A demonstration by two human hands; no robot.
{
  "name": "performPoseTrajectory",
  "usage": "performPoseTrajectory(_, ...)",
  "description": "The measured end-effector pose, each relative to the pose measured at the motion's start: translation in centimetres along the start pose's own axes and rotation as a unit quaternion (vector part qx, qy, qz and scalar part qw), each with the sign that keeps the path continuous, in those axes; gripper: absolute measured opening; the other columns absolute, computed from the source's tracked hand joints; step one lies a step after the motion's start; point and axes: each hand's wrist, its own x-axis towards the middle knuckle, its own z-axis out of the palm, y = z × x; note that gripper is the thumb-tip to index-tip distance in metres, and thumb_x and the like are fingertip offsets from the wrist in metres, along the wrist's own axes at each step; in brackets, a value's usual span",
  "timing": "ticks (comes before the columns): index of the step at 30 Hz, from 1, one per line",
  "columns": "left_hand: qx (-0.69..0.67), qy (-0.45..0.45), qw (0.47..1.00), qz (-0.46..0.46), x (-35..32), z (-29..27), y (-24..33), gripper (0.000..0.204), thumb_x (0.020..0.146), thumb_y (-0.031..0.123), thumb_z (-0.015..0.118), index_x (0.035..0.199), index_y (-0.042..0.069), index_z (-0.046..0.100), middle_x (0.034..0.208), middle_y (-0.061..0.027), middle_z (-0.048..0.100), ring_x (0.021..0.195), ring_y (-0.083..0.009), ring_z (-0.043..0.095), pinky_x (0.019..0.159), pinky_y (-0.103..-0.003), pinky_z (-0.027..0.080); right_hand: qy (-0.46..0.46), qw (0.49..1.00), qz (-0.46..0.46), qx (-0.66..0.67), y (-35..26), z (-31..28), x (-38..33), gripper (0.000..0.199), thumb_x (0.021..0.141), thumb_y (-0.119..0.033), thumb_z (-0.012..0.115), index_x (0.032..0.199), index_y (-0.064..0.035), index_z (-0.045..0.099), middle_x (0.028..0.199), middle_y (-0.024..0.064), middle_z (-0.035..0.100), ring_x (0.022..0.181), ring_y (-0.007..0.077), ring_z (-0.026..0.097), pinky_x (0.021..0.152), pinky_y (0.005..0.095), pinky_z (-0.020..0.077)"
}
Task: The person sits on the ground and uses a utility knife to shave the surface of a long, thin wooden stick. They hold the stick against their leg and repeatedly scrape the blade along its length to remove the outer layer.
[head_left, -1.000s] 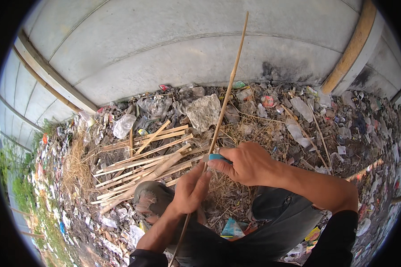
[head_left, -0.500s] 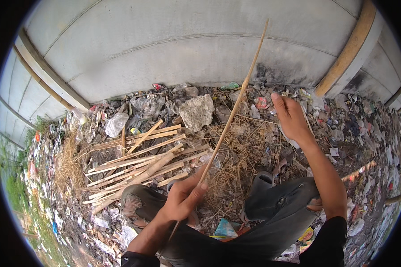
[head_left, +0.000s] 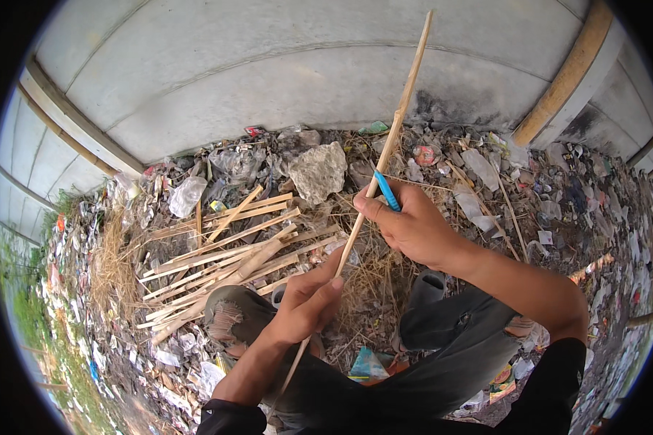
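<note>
A long split-bamboo strip (head_left: 405,94) slants up and away from my lap, its upper end in front of the grey wall. My left hand (head_left: 306,303) is closed round its lower part, with the thumb along it. In my right hand (head_left: 419,228), fingers closed, is a blue utility knife (head_left: 387,191). Its tip end lies against or just beside the strip, a little above the left hand; I cannot tell whether the blade cuts in. Left of my knees rests a loose pile of pale bamboo strips (head_left: 225,272).
A large pale rock (head_left: 318,172) sits beyond the pile, near the concrete wall (head_left: 268,80). Plastic scraps, dry straw (head_left: 112,264) and other litter cover the ground. My bent knees (head_left: 450,319) frame the space below my hands. A bamboo pole (head_left: 566,72) leans at the right.
My right hand has come left and nearer, onto the strip, and the blue knife now shows in it. The strip's upper end has risen slightly and its paler face shows. The left hand keeps its grip.
</note>
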Motion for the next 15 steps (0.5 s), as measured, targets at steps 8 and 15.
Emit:
performPoseTrajectory(8, -0.028, 0.022, 0.999, -0.008, -0.8, 0.7, 0.8, 0.054, 0.112, 0.013, 0.050, 0.165, 0.008, 0.036, 0.066, 0.0095, 0.047, 0.050, -0.0015, 0.038, 0.047, -0.022, 0.028, 0.026, 0.952, -0.144, -0.270, 0.6, 1.0, -2.2, 0.039, 0.105, -0.043, 0.062, 0.105, -0.0043, 0.066, 0.073, 0.0119, 0.068, 0.060, 0.0278, 0.066, 0.057, 0.0427, 0.0487)
performPoseTrajectory(15, -0.022, 0.090, 0.996, 0.007, -0.8, -0.2, -0.5, 0.055, 0.113, 0.018, 0.050, 0.164, 0.006, 0.034, 0.058, 0.0057, 0.042, 0.043, -0.0039, 0.036, 0.041, -0.022, 0.029, -0.045, 0.897, -0.177, -0.403, 1.4, 3.2, -2.8, 0.045, 0.109, -0.045, 0.051, 0.095, -0.0033, 0.061, 0.059, 0.0179, 0.063, 0.057, 0.0424, 0.066, 0.052, 0.0545, 0.0493)
